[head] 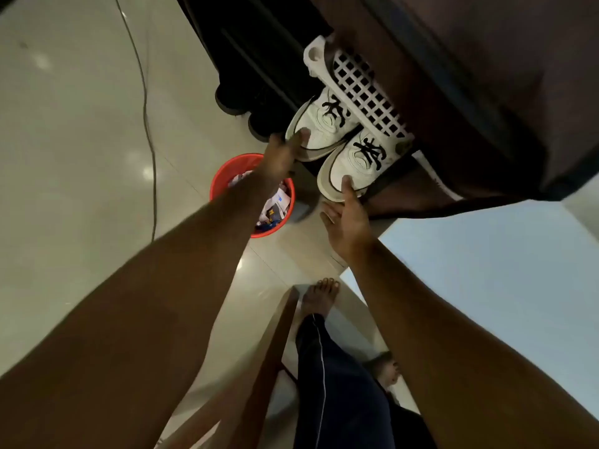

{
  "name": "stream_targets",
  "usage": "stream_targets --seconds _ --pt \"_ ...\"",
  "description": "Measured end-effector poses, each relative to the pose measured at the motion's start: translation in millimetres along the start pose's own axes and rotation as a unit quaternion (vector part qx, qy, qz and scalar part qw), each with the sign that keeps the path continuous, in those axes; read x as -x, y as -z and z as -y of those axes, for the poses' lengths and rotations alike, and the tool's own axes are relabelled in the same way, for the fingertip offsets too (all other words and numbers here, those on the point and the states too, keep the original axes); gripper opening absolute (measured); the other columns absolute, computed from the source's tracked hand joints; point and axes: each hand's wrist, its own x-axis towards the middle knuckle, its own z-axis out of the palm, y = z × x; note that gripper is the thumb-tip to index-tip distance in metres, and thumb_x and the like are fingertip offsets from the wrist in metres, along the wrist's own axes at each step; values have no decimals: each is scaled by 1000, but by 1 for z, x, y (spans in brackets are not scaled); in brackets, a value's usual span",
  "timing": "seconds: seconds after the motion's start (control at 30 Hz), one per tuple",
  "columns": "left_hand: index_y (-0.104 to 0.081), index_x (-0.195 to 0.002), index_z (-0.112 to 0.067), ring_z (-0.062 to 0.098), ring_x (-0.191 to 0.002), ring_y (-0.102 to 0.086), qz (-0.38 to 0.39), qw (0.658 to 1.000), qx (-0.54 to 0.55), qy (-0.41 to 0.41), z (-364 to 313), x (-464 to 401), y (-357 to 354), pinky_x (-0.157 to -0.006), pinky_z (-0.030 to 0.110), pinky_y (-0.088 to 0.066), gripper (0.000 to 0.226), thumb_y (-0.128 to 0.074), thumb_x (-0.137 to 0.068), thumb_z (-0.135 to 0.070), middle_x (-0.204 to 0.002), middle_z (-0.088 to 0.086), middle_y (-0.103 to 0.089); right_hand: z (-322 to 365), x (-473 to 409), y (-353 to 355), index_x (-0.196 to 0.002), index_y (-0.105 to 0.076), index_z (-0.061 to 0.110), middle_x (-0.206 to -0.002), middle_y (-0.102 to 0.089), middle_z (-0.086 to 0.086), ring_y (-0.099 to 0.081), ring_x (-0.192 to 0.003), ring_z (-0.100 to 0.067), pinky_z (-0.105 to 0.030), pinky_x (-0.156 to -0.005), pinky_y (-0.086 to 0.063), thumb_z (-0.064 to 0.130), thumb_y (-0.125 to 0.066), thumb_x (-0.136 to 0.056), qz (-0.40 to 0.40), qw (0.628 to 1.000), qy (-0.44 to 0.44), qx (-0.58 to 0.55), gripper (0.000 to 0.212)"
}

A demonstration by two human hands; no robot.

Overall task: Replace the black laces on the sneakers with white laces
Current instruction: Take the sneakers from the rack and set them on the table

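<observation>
Just white sneakers [337, 137], knotted black laces [369, 152].

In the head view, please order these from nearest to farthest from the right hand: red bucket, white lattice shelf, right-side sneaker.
1. Right-side sneaker: its toe touches the right hand.
2. Red bucket: on the floor, left of the hand.
3. White lattice shelf: above the sneakers.
</observation>
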Motion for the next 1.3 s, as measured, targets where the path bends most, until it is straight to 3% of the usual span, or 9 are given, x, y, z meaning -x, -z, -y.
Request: stream_targets --seconds 0.07,0.2,0.4,0.53,0.73,0.83,1.1,1.2,1.3 --pt "-59 -121 -4 16 -80 -73 -8 999 46 14 0 -12 -6 -82 41 -61 49 -66 -95 -45 -89 7 -73 -2 -12 -2 -153 -38 18 -149 -54 -10 -58 -127 -25 -30 -88 -51 48 -63 -94 1 997 11 -71 71" --pt "-66 -102 -9 29 -85 -75 5 992 122 20 1 -22 -12 -70 43 -65 24 -75 -93 -30 -97 17 -75 -4 -23 -6 -149 -44 15 -141 -60 -12 -60 -127 -29 -31 -78 -58 33 -68 -94 -8 986 63 -152 62" --pt "-56 -111 -5 29 -87 -74 -11 984 170 56 14 -4 5 -71 46 -65 34 -79 -90 -19 -104 14 -69 -15 6 -8 -143 -51 9 -135 -65 -14 -67 -116 -27 -30 -69 -61 24 -64 -98 3 988 34 -151 49" --pt "-53 -134 -1 36 -100 -74 19 980 171 97 38 31 46 -78 51 -62 68 -87 -81 -25 -126 21 -67 -38 45 -9 -140 -55 11 -128 -70 -12 -71 -111 -25 -35 -79 -62 21 -67 -97 1 991 -8 -133 46" --pt "-48 -125 -2 38 -106 -69 -59 972 180 136 52 149 115 -70 55 -63 56 -82 -83 -16 -127 18 -60 -59 155 -12 -114 -64 12 -119 -71 -13 -66 -115 -29 -45 -102 -53 12 -63 -99 27 990 -113 -79 16" --pt "-42 -117 -8 37 -109 -66 -104 972 145 152 45 215 154 -70 56 -63 53 -82 -83 -14 -130 19 -54 -54 204 7 -105 -65 16 -105 -73 -8 -66 -106 -28 -49 -103 -50 10 -63 -98 20 988 -149 -25 9" --pt "-64 -108 -17 33 -102 -68 -160 980 -4 122 -15 347 224 -56 37 -63 37 -86 -78 -11 -108 7 -69 11 298 134 -132 -61 4 -121 -71 -15 -66 -113 -32 -42 -91 -53 31 -79 -81 31 959 -183 215 60" --pt "-71 -108 -20 30 -99 -69 -103 987 -102 74 -55 362 217 -69 45 -63 44 -92 -70 -18 -104 4 -72 45 329 202 -121 -62 -14 -111 -62 -32 -53 -91 -44 -48 -81 -39 34 -84 -78 54 949 -184 250 68" --pt "-73 -111 -20 28 -91 -72 -8 976 -214 26 -95 354 168 -66 42 -63 51 -94 -64 -26 -101 6 -75 66 360 265 -123 -63 -9 -114 -70 -28 -67 -99 -43 -44 -85 -56 21 -75 -88 9 968 -136 211 48"
